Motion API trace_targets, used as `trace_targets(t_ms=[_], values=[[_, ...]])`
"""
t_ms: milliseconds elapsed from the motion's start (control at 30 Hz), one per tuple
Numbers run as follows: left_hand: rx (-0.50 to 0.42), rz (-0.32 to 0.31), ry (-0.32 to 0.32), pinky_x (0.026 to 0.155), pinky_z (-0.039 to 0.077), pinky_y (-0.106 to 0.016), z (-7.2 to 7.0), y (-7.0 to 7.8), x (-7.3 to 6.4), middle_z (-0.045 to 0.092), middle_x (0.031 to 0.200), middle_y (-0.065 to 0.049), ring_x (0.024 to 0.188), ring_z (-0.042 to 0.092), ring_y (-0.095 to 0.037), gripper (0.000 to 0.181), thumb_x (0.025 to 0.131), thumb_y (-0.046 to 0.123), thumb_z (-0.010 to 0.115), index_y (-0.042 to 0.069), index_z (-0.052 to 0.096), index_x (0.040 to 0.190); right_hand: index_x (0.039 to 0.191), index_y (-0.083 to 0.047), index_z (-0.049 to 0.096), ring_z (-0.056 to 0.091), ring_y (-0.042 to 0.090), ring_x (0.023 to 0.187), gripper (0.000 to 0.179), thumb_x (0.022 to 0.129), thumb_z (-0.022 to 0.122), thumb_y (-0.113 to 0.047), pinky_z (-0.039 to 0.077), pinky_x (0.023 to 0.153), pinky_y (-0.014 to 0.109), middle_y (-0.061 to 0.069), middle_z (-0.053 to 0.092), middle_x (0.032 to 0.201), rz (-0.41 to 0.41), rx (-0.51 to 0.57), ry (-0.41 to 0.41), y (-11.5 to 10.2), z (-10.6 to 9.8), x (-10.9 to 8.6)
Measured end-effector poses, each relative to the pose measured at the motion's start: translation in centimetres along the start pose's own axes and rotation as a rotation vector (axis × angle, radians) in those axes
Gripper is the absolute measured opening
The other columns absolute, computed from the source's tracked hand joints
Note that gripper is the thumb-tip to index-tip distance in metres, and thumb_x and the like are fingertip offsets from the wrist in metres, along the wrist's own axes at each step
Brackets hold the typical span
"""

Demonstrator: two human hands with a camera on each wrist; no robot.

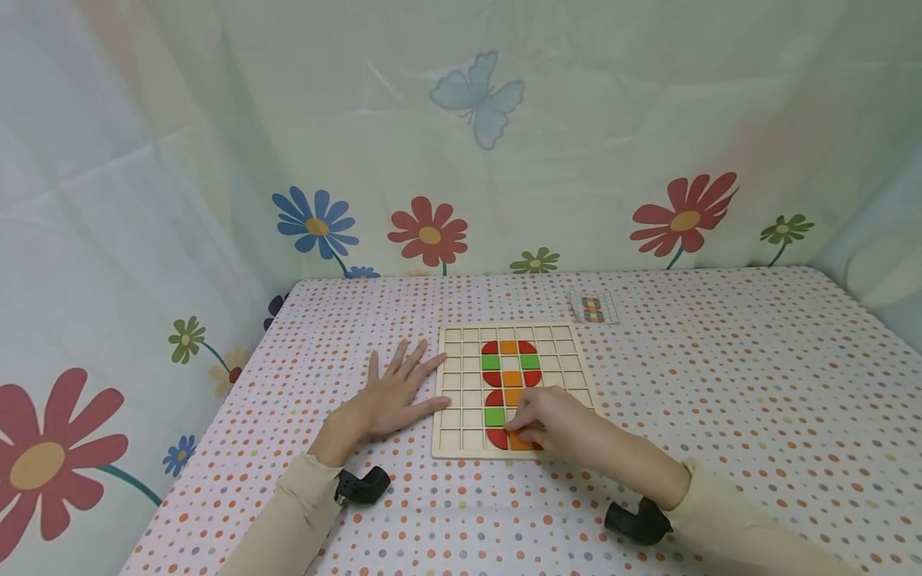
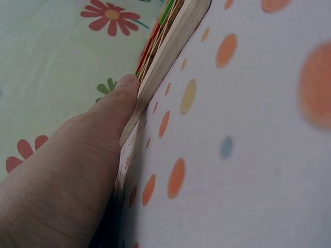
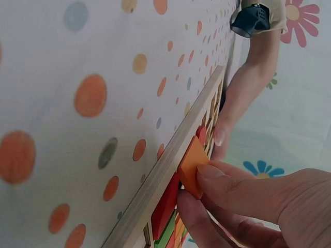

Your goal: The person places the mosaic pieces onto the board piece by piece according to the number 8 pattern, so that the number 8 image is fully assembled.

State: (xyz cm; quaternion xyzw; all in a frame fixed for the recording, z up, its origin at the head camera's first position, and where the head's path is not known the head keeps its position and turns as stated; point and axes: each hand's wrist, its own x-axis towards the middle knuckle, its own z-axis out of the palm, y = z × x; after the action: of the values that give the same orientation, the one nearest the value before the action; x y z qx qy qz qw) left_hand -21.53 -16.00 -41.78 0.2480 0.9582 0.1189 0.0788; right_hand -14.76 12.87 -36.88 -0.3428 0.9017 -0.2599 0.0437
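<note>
A wooden grid board (image 1: 450,441) lies on the table with red, orange and green tiles set in its middle columns. My right hand (image 1: 558,420) pinches an orange square tile (image 3: 191,164) between thumb and finger at the front row. In the right wrist view that tile sits tilted near the board's rim, between two rounded red tiles. A green tile (image 1: 495,417) lies just behind the left red one. My left hand (image 1: 392,404) rests spread on the tablecloth, its thumb and fingertips at the board's left edge. Part of the board's right side is hidden under my right hand.
Behind the board's right corner lies a small card (image 1: 595,307) printed with a coloured grid pattern. A dotted cloth (image 1: 720,360) covers the table. A curtain (image 1: 598,144) with flowers and a butterfly hangs behind it. Black devices (image 1: 641,522) are strapped at both wrists.
</note>
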Motion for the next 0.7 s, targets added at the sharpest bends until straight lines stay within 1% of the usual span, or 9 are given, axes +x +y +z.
trace_targets(t_ms=[133, 233, 400, 567, 633, 700], values=[[0.003, 0.000, 0.001, 0.119, -0.009, -0.074, 0.0, -0.1, 0.1, 0.002, 0.176, -0.008, 0.161, -0.008, -0.037, 0.080, 0.104, 0.067, 0.044, 0.030, 0.018, 0.170, 0.096, -0.003, 0.085, 0.058, 0.005, 0.076, 0.016, 0.084, 0.082, 0.008, 0.053, 0.065, 0.018, -0.006, 0.064, 0.084, 0.003, -0.047, 0.021, -0.3, 0.1, -0.1], [0.005, -0.005, 0.002, 0.119, -0.009, -0.073, 0.0, -0.1, 0.1, 0.001, 0.176, -0.007, 0.161, -0.009, -0.036, 0.081, 0.103, 0.067, 0.044, 0.030, 0.017, 0.170, 0.096, -0.003, 0.085, 0.060, 0.007, 0.077, 0.017, 0.083, 0.083, 0.008, 0.054, 0.067, 0.018, -0.006, 0.064, 0.084, 0.005, -0.088, 0.034, -0.5, 0.3, -0.1], [-0.004, 0.007, 0.025, 0.119, -0.008, -0.074, 0.0, 0.0, 0.1, 0.004, 0.176, -0.009, 0.161, -0.007, -0.038, 0.079, 0.104, 0.066, 0.046, 0.028, 0.021, 0.169, 0.096, -0.003, 0.085, 0.060, 0.009, 0.077, 0.018, 0.082, 0.084, 0.008, 0.054, 0.068, 0.018, -0.005, 0.062, 0.083, 0.014, -0.144, 0.060, -0.8, 0.8, -0.1], [-0.014, 0.007, 0.020, 0.119, -0.009, -0.074, 0.1, 0.0, 0.0, 0.004, 0.176, -0.009, 0.161, -0.008, -0.038, 0.079, 0.104, 0.065, 0.046, 0.028, 0.021, 0.169, 0.096, -0.001, 0.084, 0.057, 0.009, 0.077, 0.017, 0.082, 0.084, 0.008, 0.052, 0.067, 0.018, -0.004, 0.061, 0.083, 0.042, -0.155, 0.071, -1.0, 1.0, -0.3], [-0.015, 0.006, 0.014, 0.119, -0.010, -0.073, 0.1, 0.0, 0.0, 0.004, 0.176, -0.009, 0.161, -0.008, -0.037, 0.079, 0.104, 0.065, 0.046, 0.029, 0.020, 0.169, 0.097, -0.001, 0.084, 0.056, 0.008, 0.077, 0.017, 0.083, 0.083, 0.009, 0.052, 0.067, 0.017, -0.004, 0.062, 0.083, 0.053, -0.141, 0.072, -1.0, 1.0, -0.4], [-0.010, 0.000, 0.006, 0.119, -0.010, -0.073, 0.1, -0.1, 0.0, 0.002, 0.176, -0.008, 0.161, -0.009, -0.036, 0.080, 0.103, 0.067, 0.045, 0.029, 0.019, 0.170, 0.098, -0.001, 0.084, 0.056, 0.008, 0.078, 0.017, 0.084, 0.082, 0.009, 0.052, 0.067, 0.018, -0.004, 0.063, 0.083, 0.047, -0.113, 0.070, -0.9, 0.9, -0.4]])
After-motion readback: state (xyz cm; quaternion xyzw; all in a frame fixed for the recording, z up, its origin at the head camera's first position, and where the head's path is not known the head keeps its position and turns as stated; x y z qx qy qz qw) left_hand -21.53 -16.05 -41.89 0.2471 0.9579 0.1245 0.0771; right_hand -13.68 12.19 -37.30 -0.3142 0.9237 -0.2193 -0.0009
